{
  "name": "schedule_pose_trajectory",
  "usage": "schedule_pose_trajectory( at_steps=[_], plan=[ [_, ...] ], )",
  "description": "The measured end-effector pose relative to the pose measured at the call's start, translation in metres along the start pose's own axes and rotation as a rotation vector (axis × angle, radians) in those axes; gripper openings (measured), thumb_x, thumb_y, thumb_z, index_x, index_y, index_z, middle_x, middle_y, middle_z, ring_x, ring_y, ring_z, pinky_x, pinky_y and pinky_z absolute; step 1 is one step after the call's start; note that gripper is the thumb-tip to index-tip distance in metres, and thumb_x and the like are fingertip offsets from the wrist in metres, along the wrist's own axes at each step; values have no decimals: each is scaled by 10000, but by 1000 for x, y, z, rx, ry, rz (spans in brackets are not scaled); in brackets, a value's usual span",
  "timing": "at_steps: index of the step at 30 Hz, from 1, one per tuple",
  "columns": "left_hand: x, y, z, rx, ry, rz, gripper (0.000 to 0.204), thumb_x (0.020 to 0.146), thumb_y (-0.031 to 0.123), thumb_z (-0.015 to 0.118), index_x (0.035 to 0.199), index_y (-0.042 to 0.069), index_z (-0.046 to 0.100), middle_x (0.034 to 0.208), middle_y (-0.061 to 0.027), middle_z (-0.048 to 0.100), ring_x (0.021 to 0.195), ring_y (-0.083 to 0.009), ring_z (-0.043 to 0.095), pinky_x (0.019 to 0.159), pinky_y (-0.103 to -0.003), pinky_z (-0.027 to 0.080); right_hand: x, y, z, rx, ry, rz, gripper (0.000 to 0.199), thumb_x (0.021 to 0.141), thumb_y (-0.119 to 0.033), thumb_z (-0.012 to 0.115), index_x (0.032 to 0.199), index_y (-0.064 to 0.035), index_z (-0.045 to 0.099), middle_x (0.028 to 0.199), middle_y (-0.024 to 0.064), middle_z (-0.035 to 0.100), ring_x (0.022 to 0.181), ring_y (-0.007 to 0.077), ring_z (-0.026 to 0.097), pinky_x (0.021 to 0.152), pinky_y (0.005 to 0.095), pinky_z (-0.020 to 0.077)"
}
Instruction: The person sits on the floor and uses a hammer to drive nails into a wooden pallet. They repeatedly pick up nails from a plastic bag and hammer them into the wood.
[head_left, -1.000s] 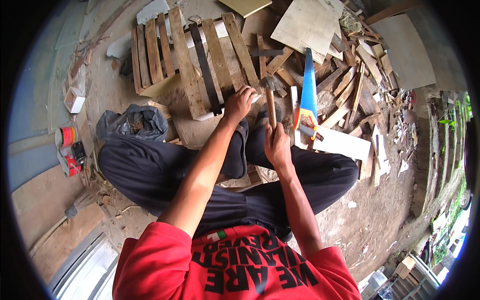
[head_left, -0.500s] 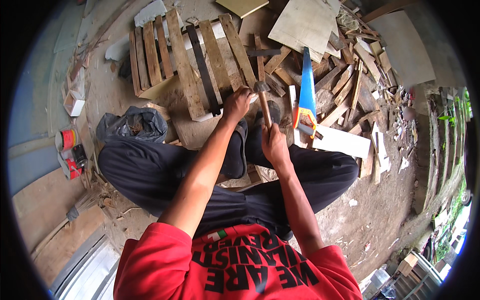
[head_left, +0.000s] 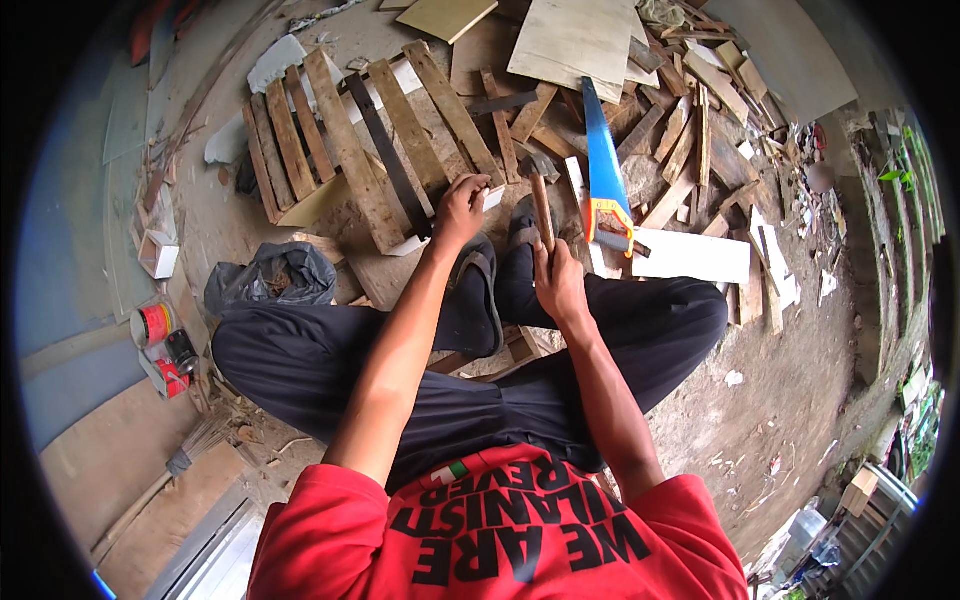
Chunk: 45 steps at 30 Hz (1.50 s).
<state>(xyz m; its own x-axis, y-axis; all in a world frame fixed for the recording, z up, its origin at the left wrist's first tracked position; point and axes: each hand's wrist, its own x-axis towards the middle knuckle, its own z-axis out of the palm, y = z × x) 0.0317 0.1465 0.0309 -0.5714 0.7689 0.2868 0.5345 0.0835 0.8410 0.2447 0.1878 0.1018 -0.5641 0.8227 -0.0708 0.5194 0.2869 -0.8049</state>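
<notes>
I am sitting on the ground with my legs folded, and my right hand [head_left: 558,285] is closed around the wooden handle of a hammer [head_left: 541,195], gripping it low on the shaft. The metal head sits up near the lower end of the slatted wooden frame [head_left: 370,150] in front of my feet. My left hand [head_left: 460,208] is closed down on the near end of one of the slats, fingers pinched against the wood by a small pale block [head_left: 490,196]; I cannot tell whether a nail is between my fingertips, it is too small to see.

As I judge it, I am in the middle of hammering at that slat end: left hand steadying, right hand working the hammer. The next stroke calls for a short, straight blow landing just beside my left fingers, so they need to stay clear of the head.

A blue handsaw [head_left: 604,170] with an orange handle lies just right of the hammer on the scrap boards. A grey plastic bag [head_left: 270,278] sits by my left knee, and a red can [head_left: 152,324] stands farther to the left.
</notes>
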Motion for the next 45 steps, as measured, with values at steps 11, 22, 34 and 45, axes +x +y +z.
schedule_pose_trajectory(
  at_steps=[11,22,34,45],
  plan=[
    [9,-3,2,123,33,41,156,895,124,670,989,1,690,955,-150,674,881,-340,663,775,-386,529,3,-3,7,70,-74,-48,271,985,-238,576,939,20,510,710,342,594,718,544,590,591,570,454],
    [1,-9,9,197,50,58,150,921,112,635,996,-4,693,965,-149,680,889,-331,670,772,-385,531,6,-13,18,23,-99,-79,276,996,-226,556,903,17,464,681,343,582,683,549,582,540,594,427],
    [1,-7,10,186,100,85,145,916,107,631,989,-3,692,983,-144,690,900,-336,677,775,-386,538,3,-9,17,40,-94,-74,266,1003,-209,546,901,14,442,654,344,566,653,550,568,512,578,412],
    [36,-11,7,-89,276,-309,296,989,237,582,1150,-2,647,1049,-187,689,936,-294,690,815,-392,539,6,-11,6,44,-134,80,318,1019,-287,523,1011,31,513,719,345,594,773,548,597,623,554,461]
  ],
)
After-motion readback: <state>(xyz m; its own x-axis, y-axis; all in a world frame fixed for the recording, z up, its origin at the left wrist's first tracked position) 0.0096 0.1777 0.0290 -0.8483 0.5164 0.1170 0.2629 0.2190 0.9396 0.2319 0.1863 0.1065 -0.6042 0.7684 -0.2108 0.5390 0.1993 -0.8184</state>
